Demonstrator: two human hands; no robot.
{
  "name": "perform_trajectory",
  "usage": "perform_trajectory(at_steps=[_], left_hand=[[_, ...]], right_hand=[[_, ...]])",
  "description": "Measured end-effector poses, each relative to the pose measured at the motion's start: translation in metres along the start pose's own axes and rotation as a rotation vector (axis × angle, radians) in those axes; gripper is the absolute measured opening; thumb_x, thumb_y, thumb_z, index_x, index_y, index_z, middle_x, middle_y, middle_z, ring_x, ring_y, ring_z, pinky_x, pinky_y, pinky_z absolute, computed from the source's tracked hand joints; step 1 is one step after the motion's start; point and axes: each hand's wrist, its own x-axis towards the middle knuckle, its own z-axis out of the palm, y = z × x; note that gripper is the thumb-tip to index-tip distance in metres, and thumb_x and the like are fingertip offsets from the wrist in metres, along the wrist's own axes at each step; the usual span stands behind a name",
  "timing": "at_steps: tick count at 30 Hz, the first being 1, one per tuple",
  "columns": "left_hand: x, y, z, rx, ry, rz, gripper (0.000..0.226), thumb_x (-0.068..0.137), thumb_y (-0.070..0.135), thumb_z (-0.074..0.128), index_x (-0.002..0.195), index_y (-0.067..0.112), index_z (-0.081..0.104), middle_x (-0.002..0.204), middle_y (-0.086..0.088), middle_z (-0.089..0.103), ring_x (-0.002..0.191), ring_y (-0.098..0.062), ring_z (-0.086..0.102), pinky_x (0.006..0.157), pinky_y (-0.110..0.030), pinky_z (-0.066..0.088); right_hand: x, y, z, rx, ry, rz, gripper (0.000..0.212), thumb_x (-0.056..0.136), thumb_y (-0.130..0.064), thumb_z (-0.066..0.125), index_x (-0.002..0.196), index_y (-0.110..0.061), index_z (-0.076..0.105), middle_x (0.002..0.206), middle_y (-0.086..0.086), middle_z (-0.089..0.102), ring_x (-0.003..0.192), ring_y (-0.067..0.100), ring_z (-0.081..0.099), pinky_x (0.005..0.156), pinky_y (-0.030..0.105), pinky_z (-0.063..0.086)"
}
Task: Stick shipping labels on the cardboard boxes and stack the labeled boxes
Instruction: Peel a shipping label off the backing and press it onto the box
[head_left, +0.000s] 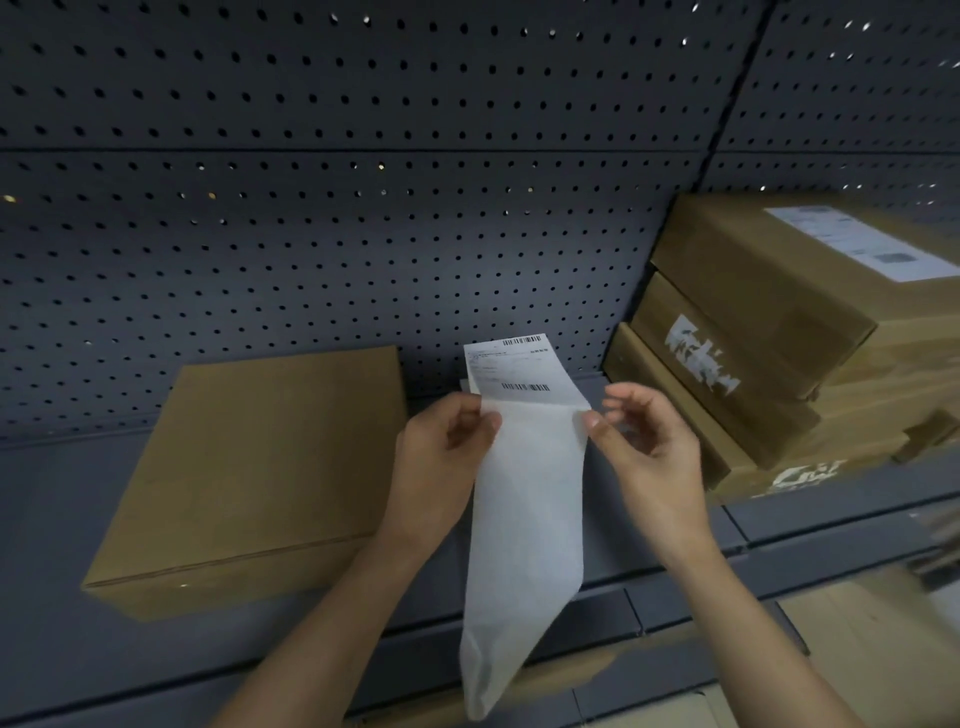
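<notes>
1. The left hand (441, 457) pinches the left edge of the shipping label (514, 371), above the shelf's (62, 519) middle.
2. The right hand (644, 447) pinches the right edge; the backing sheet (524, 545) hangs down.
3. An unlabeled cardboard box (260, 467) lies flat toward the shelf's back edge.
4. Stacked boxes (769, 338) fill its right end.

A dark grey metal shelf (62, 519) is running across the view, backing onto a dark perforated back panel (311, 234) of the same colour. A flat brown cardboard box (260, 467) is lying directly on the shelf at the left, its far edge sitting close to the panel. Well apart from it, at the right, a stack of brown cardboard boxes (769, 322) is standing on the shelf, with the lowest box (753, 473) resting on the shelf surface and showing blurred white print on its front face.
</notes>
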Motion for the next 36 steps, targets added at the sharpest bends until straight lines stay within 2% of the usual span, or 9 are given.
perform_trajectory(at_steps=[3, 5, 13, 23, 25, 29, 31, 34, 36], left_hand=[[-0.002, 0.001, 0.004, 0.033, -0.016, 0.039, 0.009, 0.09, 0.01, 0.069, 0.098, 0.01, 0.071, 0.089, 0.0, 0.074, 0.086, -0.018, 0.07, 0.083, -0.043, 0.057], [-0.004, 0.002, 0.006, 0.056, -0.038, 0.071, 0.009, 0.09, 0.013, 0.069, 0.098, 0.011, 0.071, 0.089, 0.001, 0.073, 0.085, -0.017, 0.069, 0.082, -0.045, 0.057], [-0.004, 0.004, 0.006, 0.068, -0.126, 0.153, 0.014, 0.091, 0.009, 0.066, 0.102, 0.013, 0.074, 0.091, 0.003, 0.073, 0.086, -0.011, 0.068, 0.082, -0.03, 0.056], [-0.006, 0.0, 0.002, 0.045, -0.173, 0.128, 0.017, 0.094, 0.011, 0.064, 0.107, 0.015, 0.073, 0.094, 0.0, 0.073, 0.09, -0.021, 0.068, 0.085, -0.043, 0.055], [-0.007, 0.0, 0.001, 0.063, -0.194, 0.123, 0.017, 0.094, 0.009, 0.063, 0.106, 0.016, 0.073, 0.092, 0.0, 0.073, 0.087, -0.021, 0.067, 0.082, -0.04, 0.055], [-0.008, 0.0, 0.001, 0.175, -0.191, 0.133, 0.016, 0.093, 0.013, 0.065, 0.107, 0.015, 0.07, 0.076, 0.007, 0.061, 0.07, -0.002, 0.055, 0.066, -0.018, 0.046], [-0.008, 0.0, 0.001, 0.239, -0.156, 0.125, 0.016, 0.092, 0.014, 0.067, 0.108, 0.013, 0.069, 0.075, 0.012, 0.057, 0.069, 0.0, 0.053, 0.066, -0.009, 0.041], [-0.01, 0.0, 0.003, 0.25, -0.129, 0.089, 0.016, 0.091, 0.015, 0.068, 0.106, 0.014, 0.069, 0.073, 0.012, 0.059, 0.07, -0.002, 0.056, 0.067, -0.015, 0.047], [-0.01, -0.001, 0.006, 0.22, -0.109, 0.038, 0.013, 0.09, 0.014, 0.069, 0.103, 0.013, 0.069, 0.071, 0.01, 0.062, 0.069, -0.001, 0.058, 0.068, -0.021, 0.05]], right_hand=[[0.002, -0.011, 0.005, -0.23, -0.059, -0.258, 0.015, 0.088, -0.025, 0.069, 0.102, -0.026, 0.07, 0.107, -0.003, 0.063, 0.105, 0.01, 0.059, 0.091, 0.026, 0.047], [0.004, -0.017, 0.012, -0.33, -0.141, -0.379, 0.021, 0.088, -0.032, 0.066, 0.105, -0.02, 0.073, 0.107, -0.004, 0.063, 0.108, 0.011, 0.058, 0.094, 0.025, 0.046], [0.01, -0.016, 0.026, -0.397, -0.317, -0.443, 0.022, 0.088, -0.02, 0.071, 0.107, -0.009, 0.075, 0.102, -0.004, 0.068, 0.099, 0.006, 0.064, 0.09, 0.024, 0.051], [0.008, -0.013, 0.028, -0.295, -0.309, -0.367, 0.016, 0.089, -0.013, 0.07, 0.103, -0.013, 0.076, 0.099, -0.006, 0.072, 0.095, 0.006, 0.067, 0.088, 0.023, 0.052], [0.007, -0.013, 0.027, -0.296, -0.311, -0.34, 0.015, 0.09, -0.013, 0.069, 0.102, -0.013, 0.077, 0.098, -0.007, 0.072, 0.095, 0.007, 0.067, 0.086, 0.023, 0.052], [0.007, -0.013, 0.029, -0.324, -0.24, -0.266, 0.009, 0.09, -0.013, 0.069, 0.095, -0.016, 0.076, 0.091, -0.013, 0.07, 0.087, 0.002, 0.064, 0.078, 0.012, 0.047], [0.009, -0.011, 0.029, -0.302, -0.176, -0.18, 0.009, 0.09, -0.011, 0.068, 0.091, -0.017, 0.075, 0.085, -0.015, 0.07, 0.08, 0.0, 0.062, 0.074, 0.014, 0.048], [0.018, -0.013, 0.029, -0.192, -0.076, -0.031, 0.015, 0.092, -0.008, 0.063, 0.085, -0.018, 0.072, 0.077, -0.003, 0.07, 0.07, 0.004, 0.061, 0.07, 0.022, 0.051], [0.026, -0.017, 0.028, -0.149, -0.018, 0.023, 0.015, 0.092, -0.009, 0.062, 0.084, -0.016, 0.072, 0.076, 0.003, 0.069, 0.069, 0.004, 0.06, 0.068, 0.019, 0.051]])
